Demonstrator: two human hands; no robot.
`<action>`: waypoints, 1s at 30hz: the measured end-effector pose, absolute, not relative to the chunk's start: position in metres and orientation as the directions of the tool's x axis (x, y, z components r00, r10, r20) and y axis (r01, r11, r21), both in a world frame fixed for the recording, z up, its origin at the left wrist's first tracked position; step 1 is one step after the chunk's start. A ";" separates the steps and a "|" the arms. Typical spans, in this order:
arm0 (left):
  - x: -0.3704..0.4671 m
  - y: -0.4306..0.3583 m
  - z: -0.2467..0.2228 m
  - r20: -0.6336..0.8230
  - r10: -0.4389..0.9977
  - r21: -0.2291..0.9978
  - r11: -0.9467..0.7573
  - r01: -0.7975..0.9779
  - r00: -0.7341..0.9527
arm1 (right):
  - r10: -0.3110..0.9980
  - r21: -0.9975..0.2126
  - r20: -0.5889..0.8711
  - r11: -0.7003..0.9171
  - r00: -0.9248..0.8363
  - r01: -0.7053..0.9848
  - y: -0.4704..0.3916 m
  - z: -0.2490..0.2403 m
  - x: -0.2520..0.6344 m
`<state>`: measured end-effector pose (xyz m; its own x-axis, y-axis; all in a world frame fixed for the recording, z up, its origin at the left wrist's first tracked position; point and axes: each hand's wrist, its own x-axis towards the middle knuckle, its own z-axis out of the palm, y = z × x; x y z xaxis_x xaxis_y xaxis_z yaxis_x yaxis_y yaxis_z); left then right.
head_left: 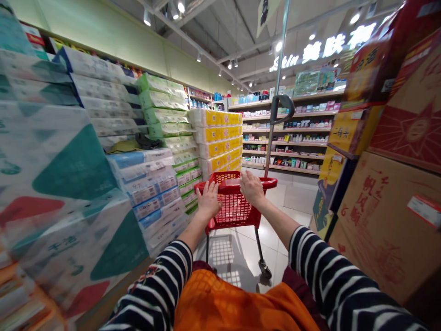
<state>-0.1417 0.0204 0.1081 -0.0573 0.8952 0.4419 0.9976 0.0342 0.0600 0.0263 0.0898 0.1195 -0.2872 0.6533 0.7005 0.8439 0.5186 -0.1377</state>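
Left hand (209, 201), bare, rests with its fingers extended and a little apart over the push bar of a small red plastic shopping cart (234, 211), near the bar's left end. The right hand (252, 188) lies across the bar on the other side of its middle, fingers straight and pressed together; its thumb is hidden, so I cannot tell whether it grips.

The cart stands directly before the person, its lattice basket on thin dark legs, with a dark caster (264, 270) below on pale glossy floor tiles (275, 246). It looks light and stiff and should roll easily, though the smooth bar could slip under flat palms; wrapping the fingers near both ends would likely steer it best.

Just left of the cart rise yellow-and-white plastic-wrapped paper packs (220, 138), then green-wrapped packs (168, 110), and nearer the person, bulky white packs with teal diamonds (72, 161). To the cart's right are stacked brown cardboard cartons (386, 220) with red print. Beyond the cart stands a slim metal pole (271, 151) with a dark grey loop (292, 108), and farther off, long shelves of small bottles and boxes (292, 143).
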 end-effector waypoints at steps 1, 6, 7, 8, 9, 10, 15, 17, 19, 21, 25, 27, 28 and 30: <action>-0.140 0.020 0.108 0.447 0.893 0.058 0.037 0.998 -0.059 | 0.650 -0.135 0.702 0.523 -0.291 0.842 0.087 0.118 0.022; -0.137 0.017 0.107 0.447 0.893 0.029 0.041 0.999 -0.049 | 0.531 -0.013 0.714 0.661 -0.456 0.750 0.068 0.109 -0.014; -0.137 0.016 0.107 0.445 0.894 0.026 0.043 0.999 -0.049 | 0.520 -0.001 0.712 0.672 -0.472 0.741 0.066 0.108 -0.017; -0.137 0.016 0.108 0.443 0.895 0.023 0.044 0.999 -0.050 | 0.516 0.007 0.709 0.676 -0.481 0.736 0.065 0.108 -0.019; -0.138 0.015 0.108 0.440 0.897 0.022 0.045 0.999 -0.050 | 0.516 0.011 0.706 0.678 -0.486 0.735 0.066 0.108 -0.018; -0.138 0.015 0.108 0.437 0.898 0.021 0.043 0.999 -0.048 | 0.518 0.013 0.704 0.675 -0.486 0.738 0.067 0.109 -0.014; -0.141 0.014 0.105 0.464 0.886 0.025 0.015 1.000 -0.024 | 0.616 -0.097 0.712 0.561 -0.336 0.822 0.083 0.118 0.020; -0.144 0.014 0.103 0.488 0.870 0.049 0.055 0.997 -0.072 | 0.661 -0.154 0.702 0.502 -0.263 0.851 0.089 0.120 0.030; -0.149 0.015 0.101 0.506 0.855 0.071 0.092 0.993 -0.115 | 0.677 -0.176 0.699 0.477 -0.232 0.861 0.093 0.120 0.031; -0.153 0.015 0.101 0.510 0.851 0.082 0.098 0.992 -0.126 | 0.666 -0.170 0.705 0.491 -0.243 0.854 0.092 0.119 0.024; -0.154 0.015 0.104 0.507 0.853 0.091 0.093 0.991 -0.127 | 0.608 -0.111 0.703 0.607 -0.370 0.787 0.081 0.115 -0.008; -0.152 0.013 0.105 0.511 0.853 0.075 0.081 0.994 -0.108 | 0.557 -0.066 0.695 0.679 -0.454 0.731 0.075 0.112 -0.021; -0.152 0.012 0.105 0.515 0.851 0.068 0.073 0.995 -0.097 | 0.528 -0.044 0.695 0.709 -0.489 0.703 0.073 0.111 -0.025; -0.152 0.009 0.103 0.528 0.846 0.060 0.053 0.997 -0.077 | 0.475 -0.008 0.706 0.747 -0.525 0.665 0.071 0.108 -0.025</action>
